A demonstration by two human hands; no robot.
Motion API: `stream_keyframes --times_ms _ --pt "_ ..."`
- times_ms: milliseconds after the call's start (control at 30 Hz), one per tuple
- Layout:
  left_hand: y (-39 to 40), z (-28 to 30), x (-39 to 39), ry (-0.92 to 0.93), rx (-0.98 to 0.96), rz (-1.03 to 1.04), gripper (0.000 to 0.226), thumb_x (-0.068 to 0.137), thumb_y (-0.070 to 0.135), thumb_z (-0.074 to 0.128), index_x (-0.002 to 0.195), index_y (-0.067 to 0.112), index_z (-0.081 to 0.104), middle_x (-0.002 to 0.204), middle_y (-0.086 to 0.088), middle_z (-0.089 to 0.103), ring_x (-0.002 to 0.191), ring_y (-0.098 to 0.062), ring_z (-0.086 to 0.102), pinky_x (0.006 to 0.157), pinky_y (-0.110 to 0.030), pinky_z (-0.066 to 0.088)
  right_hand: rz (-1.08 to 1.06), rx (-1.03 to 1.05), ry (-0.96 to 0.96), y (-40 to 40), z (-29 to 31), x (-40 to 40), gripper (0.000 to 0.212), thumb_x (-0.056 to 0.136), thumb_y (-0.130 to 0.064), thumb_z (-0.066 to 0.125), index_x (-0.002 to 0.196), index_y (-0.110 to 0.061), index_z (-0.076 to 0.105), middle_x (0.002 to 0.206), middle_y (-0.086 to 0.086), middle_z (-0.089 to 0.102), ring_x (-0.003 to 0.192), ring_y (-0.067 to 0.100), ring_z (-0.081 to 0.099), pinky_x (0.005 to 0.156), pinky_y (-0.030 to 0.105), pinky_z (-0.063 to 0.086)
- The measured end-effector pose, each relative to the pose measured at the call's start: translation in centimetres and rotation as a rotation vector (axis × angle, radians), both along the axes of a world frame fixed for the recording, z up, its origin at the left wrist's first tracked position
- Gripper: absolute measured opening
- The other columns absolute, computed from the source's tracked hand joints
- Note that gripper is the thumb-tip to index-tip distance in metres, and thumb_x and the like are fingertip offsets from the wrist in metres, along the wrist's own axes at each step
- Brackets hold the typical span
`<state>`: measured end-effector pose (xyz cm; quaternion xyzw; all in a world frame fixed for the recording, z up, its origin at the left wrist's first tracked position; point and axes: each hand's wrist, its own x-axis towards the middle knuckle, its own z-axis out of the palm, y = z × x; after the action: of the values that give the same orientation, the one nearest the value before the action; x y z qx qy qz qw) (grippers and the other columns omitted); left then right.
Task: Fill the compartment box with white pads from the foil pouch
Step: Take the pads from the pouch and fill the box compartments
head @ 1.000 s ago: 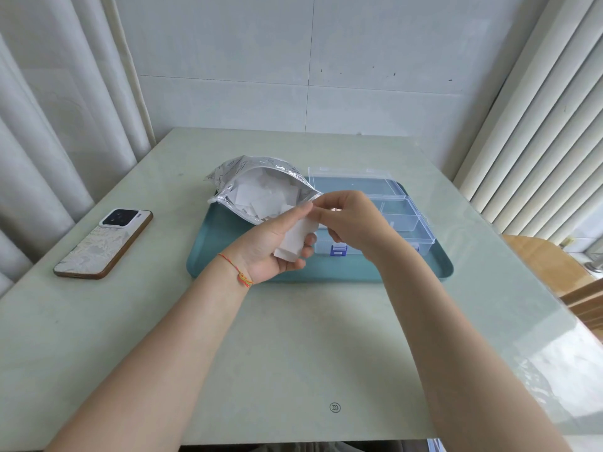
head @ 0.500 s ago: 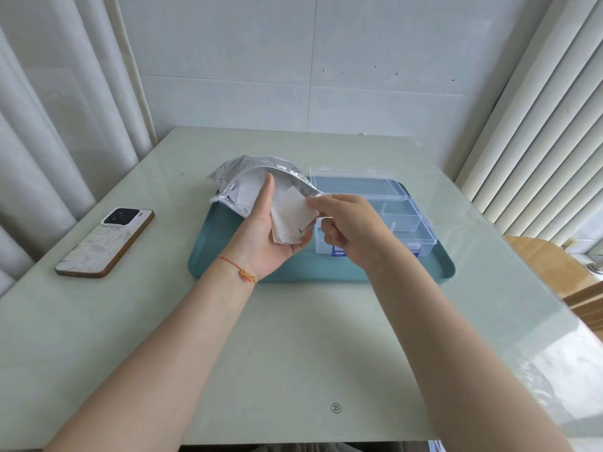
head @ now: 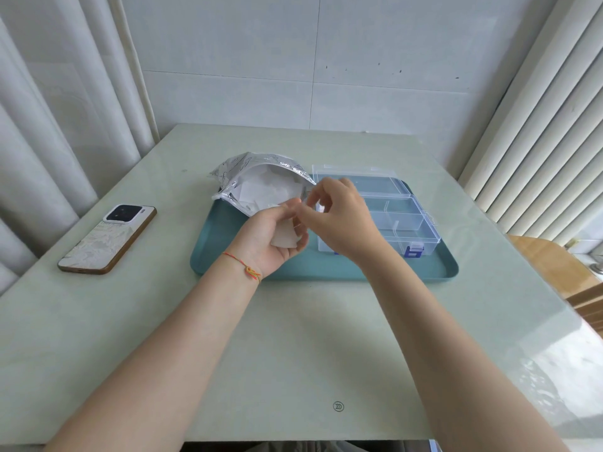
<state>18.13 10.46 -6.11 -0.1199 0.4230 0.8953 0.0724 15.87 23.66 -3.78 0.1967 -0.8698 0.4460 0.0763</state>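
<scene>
A silver foil pouch (head: 248, 171) lies open at the back left of a teal tray (head: 208, 249), with several white pads (head: 264, 189) showing in its mouth. A clear compartment box (head: 401, 220) with blue latches stands open on the tray's right half. My left hand (head: 270, 239) holds a small stack of white pads (head: 287, 236) in its curled palm, just in front of the pouch. My right hand (head: 339, 216) hovers over the box's left end and pinches the top of that stack with thumb and forefinger.
A phone (head: 107, 239) with a marbled case lies face down on the pale green table (head: 293, 337), left of the tray. Curtains hang at both sides, a tiled wall stands behind, and a wooden chair (head: 554, 265) sits off the right edge.
The left hand had tipped the pads upright half a second ago; now it has lowered them back into its palm, and the right hand's fingers have come onto their top edge.
</scene>
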Motion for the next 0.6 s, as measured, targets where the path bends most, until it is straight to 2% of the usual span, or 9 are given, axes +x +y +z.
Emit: stream_keyframes --times_ms 33,100,167,200,333,433,533,600 --pt "-0.1 0.1 0.1 -0.006 -0.043 -0.029 0.02 0.094 0.013 0.057 0.113 0.017 0.061 0.078 0.001 0.056 0.061 -0.012 0.051 0.054 -0.022 0.05 0.092 0.005 0.012 0.5 0.1 -0.1 0.025 0.078 -0.032 0.075 0.096 -0.025 0.059 0.103 -0.003 0.05 0.091 -0.001 0.048 0.077 0.007 0.036" --pt "-0.1 0.3 0.2 -0.023 -0.124 -0.073 0.013 0.093 0.013 0.058 0.103 0.02 0.061 0.07 0.002 0.051 0.056 -0.011 0.047 0.052 -0.021 0.046 0.257 0.143 -0.016 1.2 0.0 -0.2 0.061 0.07 -0.035 0.083 0.122 -0.031 0.052 0.123 -0.006 0.045 0.117 0.009 0.042 0.099 0.022 0.037" --pt "0.3 0.7 0.5 0.001 -0.19 -0.102 0.014 0.093 0.009 0.055 0.101 0.02 0.059 0.069 0.001 0.05 0.053 -0.01 0.047 0.047 -0.019 0.042 0.318 0.296 -0.027 1.3 -0.4 -0.1 0.087 0.063 -0.043 0.088 0.137 -0.036 0.041 0.134 -0.01 0.039 0.128 0.014 0.034 0.107 0.037 0.035" --pt "0.5 0.8 0.6 0.036 -0.229 -0.124 0.016 0.093 0.006 0.052 0.102 0.018 0.058 0.071 0.001 0.051 0.054 -0.01 0.049 0.045 -0.017 0.042 0.318 0.331 -0.013 1.1 -0.6 0.0 0.092 0.061 -0.046 0.088 0.139 -0.036 0.039 0.135 -0.011 0.038 0.128 0.013 0.032 0.107 0.041 0.036" --pt "1.2 1.0 0.5 0.18 -0.26 -0.217 0.021 0.093 -0.004 0.045 0.099 0.012 0.057 0.086 -0.005 0.053 0.076 -0.014 0.052 0.051 -0.018 0.048 0.257 0.361 0.06 0.9 -1.0 -0.3 0.077 0.063 -0.048 0.085 0.128 -0.031 0.048 0.125 -0.009 0.045 0.117 0.015 0.037 0.101 0.045 0.039" --pt "1.0 0.7 -0.1 0.133 -0.252 -0.211 0.023 0.087 0.003 0.056 0.105 0.017 0.059 0.087 -0.003 0.053 0.07 -0.013 0.055 0.054 -0.02 0.048 0.215 0.354 0.094 1.2 -0.9 -0.6 0.073 0.064 -0.051 0.084 0.125 -0.027 0.05 0.122 -0.006 0.045 0.115 0.017 0.039 0.103 0.044 0.036" --pt "1.1 0.6 -0.5 0.138 -0.305 -0.135 0.021 0.091 -0.001 0.053 0.101 0.016 0.059 0.078 -0.001 0.053 0.063 -0.009 0.053 0.051 -0.018 0.045 0.236 0.359 0.096 1.5 -0.9 -0.7 0.081 0.062 -0.053 0.085 0.129 -0.031 0.047 0.126 -0.009 0.042 0.118 0.014 0.037 0.102 0.037 0.031" --pt "1.3 0.8 -0.5 0.152 -0.324 -0.133 0.022 0.091 -0.002 0.053 0.102 0.016 0.059 0.077 0.0 0.053 0.064 -0.009 0.052 0.051 -0.018 0.044 0.217 0.374 0.15 1.6 -1.0 -0.8 0.079 0.062 -0.054 0.085 0.128 -0.029 0.049 0.125 -0.008 0.042 0.116 0.014 0.036 0.1 0.037 0.03"
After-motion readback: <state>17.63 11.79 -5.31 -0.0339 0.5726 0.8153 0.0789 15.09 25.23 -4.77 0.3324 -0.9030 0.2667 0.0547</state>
